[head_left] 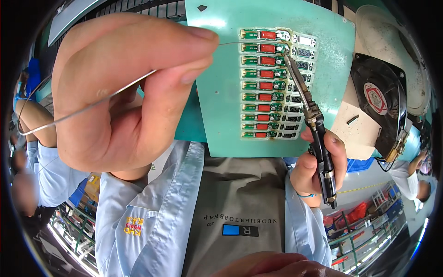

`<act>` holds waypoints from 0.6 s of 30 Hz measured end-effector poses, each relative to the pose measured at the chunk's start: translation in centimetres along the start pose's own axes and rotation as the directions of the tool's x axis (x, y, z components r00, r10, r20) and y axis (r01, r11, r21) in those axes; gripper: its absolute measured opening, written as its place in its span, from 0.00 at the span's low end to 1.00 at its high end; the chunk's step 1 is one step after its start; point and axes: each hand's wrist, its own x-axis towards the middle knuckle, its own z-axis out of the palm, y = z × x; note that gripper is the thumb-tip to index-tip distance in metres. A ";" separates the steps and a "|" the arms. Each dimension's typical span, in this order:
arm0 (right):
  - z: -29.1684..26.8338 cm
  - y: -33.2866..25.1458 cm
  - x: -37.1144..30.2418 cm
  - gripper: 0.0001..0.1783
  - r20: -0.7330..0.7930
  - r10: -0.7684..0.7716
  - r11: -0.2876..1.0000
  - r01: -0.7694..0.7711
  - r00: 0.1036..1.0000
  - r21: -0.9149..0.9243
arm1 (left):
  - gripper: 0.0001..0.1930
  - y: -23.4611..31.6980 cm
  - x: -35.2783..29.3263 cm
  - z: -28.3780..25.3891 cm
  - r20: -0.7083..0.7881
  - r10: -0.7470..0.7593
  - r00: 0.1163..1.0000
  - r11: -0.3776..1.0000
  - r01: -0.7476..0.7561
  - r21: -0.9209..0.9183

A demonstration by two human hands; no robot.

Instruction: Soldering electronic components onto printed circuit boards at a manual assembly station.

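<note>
Close in on the left, my left hand (115,87) is closed, pinching a thin solder wire (92,105) between thumb and forefinger. The wire's straight end reaches right to the upper circuit boards, and its slack bends back around the hand. My right hand (305,173) is wrapped round a soldering iron (318,138) with a dark handle. Its tip meets the right end of the second board from the top, close to the wire's end. Several small green circuit boards (249,74) with red parts and digit displays (295,110) sit in a column on a light green plate (221,124).
Right of the plate stands a black square fan (379,94) on a beige board (357,136). A small dark piece (353,120) lies beside it. Blue bins (360,165) and shelving are lower right. Other people in light blue sleeves (57,173) are at both sides.
</note>
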 end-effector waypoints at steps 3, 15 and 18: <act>0.0 0.4 0.1 0.24 -0.018 -0.019 0.998 0.020 1.000 0.062 | 0.05 0.1 0.0 0.0 0.006 0.005 1.000 1.000 -0.005 -0.009; 0.1 0.0 0.5 0.24 -0.012 0.009 1.000 -0.008 1.000 0.029 | 0.05 -0.1 0.1 0.3 0.030 0.017 0.999 0.999 -0.016 -0.029; 0.1 0.0 0.6 0.24 -0.007 0.002 1.000 -0.002 1.000 0.014 | 0.05 -0.2 0.1 0.3 0.036 0.019 0.999 0.999 -0.018 -0.032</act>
